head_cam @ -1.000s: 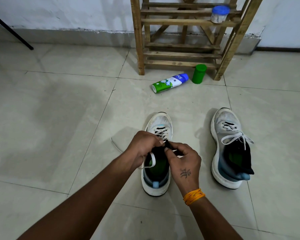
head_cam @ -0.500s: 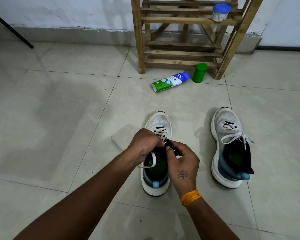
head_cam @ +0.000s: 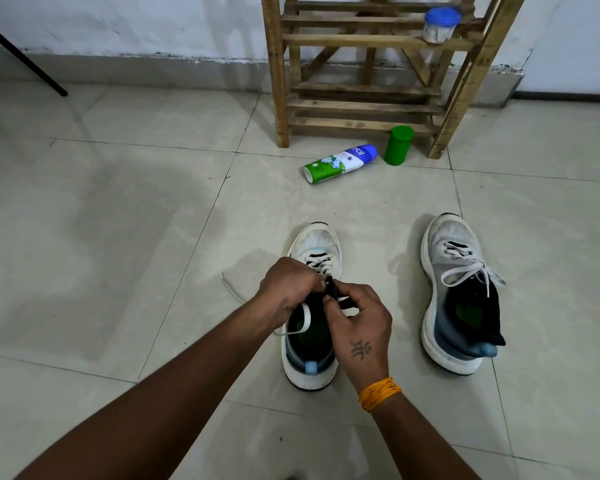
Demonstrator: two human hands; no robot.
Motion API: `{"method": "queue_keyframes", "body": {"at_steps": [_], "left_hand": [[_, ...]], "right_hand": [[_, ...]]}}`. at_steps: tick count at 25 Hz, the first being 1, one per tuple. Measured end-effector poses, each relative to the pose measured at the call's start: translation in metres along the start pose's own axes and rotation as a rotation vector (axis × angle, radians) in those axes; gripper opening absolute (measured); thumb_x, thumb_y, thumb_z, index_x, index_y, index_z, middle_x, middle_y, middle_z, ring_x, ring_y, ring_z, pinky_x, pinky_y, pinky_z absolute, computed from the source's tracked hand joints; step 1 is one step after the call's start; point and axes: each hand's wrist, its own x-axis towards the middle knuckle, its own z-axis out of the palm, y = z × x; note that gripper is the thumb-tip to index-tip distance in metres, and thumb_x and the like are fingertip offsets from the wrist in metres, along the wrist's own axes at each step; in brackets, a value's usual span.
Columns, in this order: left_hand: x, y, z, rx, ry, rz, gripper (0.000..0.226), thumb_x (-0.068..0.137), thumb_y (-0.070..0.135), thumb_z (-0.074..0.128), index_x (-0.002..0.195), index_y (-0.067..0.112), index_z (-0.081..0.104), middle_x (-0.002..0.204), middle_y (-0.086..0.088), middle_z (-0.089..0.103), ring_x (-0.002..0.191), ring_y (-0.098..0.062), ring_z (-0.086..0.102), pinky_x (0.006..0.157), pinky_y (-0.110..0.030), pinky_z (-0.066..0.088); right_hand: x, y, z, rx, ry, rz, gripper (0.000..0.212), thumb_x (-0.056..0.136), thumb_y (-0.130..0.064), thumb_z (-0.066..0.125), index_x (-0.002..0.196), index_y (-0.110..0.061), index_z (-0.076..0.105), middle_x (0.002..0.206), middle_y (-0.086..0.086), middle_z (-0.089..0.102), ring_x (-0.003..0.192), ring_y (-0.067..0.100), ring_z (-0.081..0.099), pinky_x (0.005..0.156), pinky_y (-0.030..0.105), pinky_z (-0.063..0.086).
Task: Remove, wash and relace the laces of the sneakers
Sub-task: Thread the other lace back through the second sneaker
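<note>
Pinching the flat white woven lace [head_cam: 303,322] at lower centre, both hands' curled fingers [head_cam: 317,284] work the mesh-toed white sneaker [head_cam: 314,244].

Both forearms are bare, with no sleeves reaching into view. The left hand [head_cam: 288,289] wears no ring, watch or band. The right hand [head_cam: 359,327] carries a small dark tattoo [head_cam: 361,349] on its back, a symbol of a few curved strokes with a dot beside it. Around the right wrist sits a bracelet of orange and yellow thread [head_cam: 380,393], wound in several strands.
</note>
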Motion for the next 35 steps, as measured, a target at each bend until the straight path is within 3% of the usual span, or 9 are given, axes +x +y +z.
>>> {"method": "queue_keyframes", "body": {"at_steps": [1, 4, 7, 13, 16, 19, 23, 30, 35], "left_hand": [[0.0, 0.0, 0.001, 0.068, 0.024, 0.039, 0.036, 0.051, 0.019, 0.07, 0.083, 0.003, 0.076, 0.085, -0.014, 0.076, 0.066, -0.023, 0.067, 0.064, -0.038, 0.055], [-0.003, 0.0, 0.004, 0.417, 0.116, 0.226, 0.012, 0.071, 0.018, 0.067, 0.073, 0.011, 0.077, 0.068, -0.006, 0.071, 0.066, -0.019, 0.066, 0.063, -0.034, 0.054], [-0.002, 0.0, 0.005, 0.632, 0.167, 0.408, 0.012, 0.071, 0.018, 0.064, 0.073, 0.015, 0.076, 0.067, -0.004, 0.069, 0.068, -0.02, 0.065, 0.063, -0.036, 0.055], [0.005, -0.012, -0.006, 0.765, 0.115, 0.735, 0.012, 0.076, 0.018, 0.062, 0.073, 0.02, 0.074, 0.069, 0.009, 0.053, 0.071, -0.015, 0.054, 0.056, -0.026, 0.031], [0.009, -0.015, -0.005, 0.587, 0.122, 0.689, 0.014, 0.079, 0.015, 0.063, 0.067, 0.02, 0.069, 0.068, 0.009, 0.059, 0.069, -0.006, 0.058, 0.06, -0.026, 0.04], [0.012, -0.015, -0.007, 0.299, 0.077, 0.496, 0.021, 0.085, 0.009, 0.072, 0.07, 0.024, 0.074, 0.066, 0.017, 0.066, 0.065, 0.009, 0.06, 0.061, -0.007, 0.04], [0.012, -0.011, -0.006, 0.299, 0.022, 0.434, 0.02, 0.085, 0.011, 0.073, 0.071, 0.024, 0.076, 0.064, 0.02, 0.067, 0.063, 0.011, 0.06, 0.06, -0.006, 0.04], [0.008, -0.028, 0.006, 0.287, 0.09, 0.582, 0.017, 0.085, 0.014, 0.074, 0.076, 0.028, 0.077, 0.079, 0.011, 0.066, 0.085, -0.01, 0.065, 0.081, -0.035, 0.053], [-0.005, -0.049, 0.009, 0.356, 0.299, 0.768, 0.03, 0.076, 0.015, 0.07, 0.101, 0.028, 0.076, 0.102, 0.01, 0.064, 0.099, -0.015, 0.056, 0.087, -0.031, 0.049]], "right_hand": [[0.0, 0.001, -0.001, -0.013, -0.016, -0.018, 0.023, 0.083, -0.007, 0.078, 0.102, -0.021, 0.08, 0.093, -0.012, 0.069, 0.084, 0.007, 0.068, 0.078, 0.02, 0.053], [0.001, 0.002, -0.003, -0.027, -0.052, -0.054, 0.023, 0.084, -0.009, 0.078, 0.101, -0.023, 0.08, 0.091, -0.01, 0.069, 0.085, 0.009, 0.068, 0.078, 0.024, 0.054], [0.001, 0.003, -0.005, 0.003, -0.051, -0.06, 0.023, 0.085, -0.006, 0.077, 0.102, -0.022, 0.081, 0.091, -0.01, 0.071, 0.085, 0.009, 0.069, 0.078, 0.027, 0.057], [0.0, 0.008, -0.005, 0.067, -0.027, -0.057, 0.026, 0.085, -0.001, 0.076, 0.103, -0.018, 0.081, 0.095, -0.008, 0.074, 0.088, 0.01, 0.071, 0.082, 0.034, 0.059], [0.0, 0.01, -0.004, 0.052, -0.054, -0.07, 0.028, 0.085, -0.002, 0.077, 0.107, -0.019, 0.08, 0.098, -0.008, 0.072, 0.089, 0.011, 0.07, 0.078, 0.036, 0.06], [-0.002, 0.011, -0.005, 0.022, -0.091, -0.117, 0.025, 0.086, -0.008, 0.078, 0.108, -0.021, 0.08, 0.099, -0.011, 0.071, 0.092, 0.01, 0.07, 0.079, 0.039, 0.06], [-0.001, 0.008, -0.007, 0.142, -0.079, 0.039, 0.015, 0.095, -0.017, 0.072, 0.108, -0.023, 0.077, 0.099, -0.012, 0.075, 0.095, 0.01, 0.071, 0.081, 0.043, 0.062], [0.031, 0.013, -0.017, 0.188, -0.24, 0.128, 0.013, 0.099, -0.012, 0.065, 0.096, -0.022, 0.072, 0.084, 0.003, 0.075, 0.081, 0.029, 0.071, 0.077, 0.052, 0.061], [0.037, 0.011, -0.013, 0.284, -0.155, 0.254, 0.012, 0.098, -0.006, 0.056, 0.089, -0.005, 0.064, 0.077, 0.011, 0.071, 0.068, 0.027, 0.067, 0.063, 0.041, 0.057]]}}
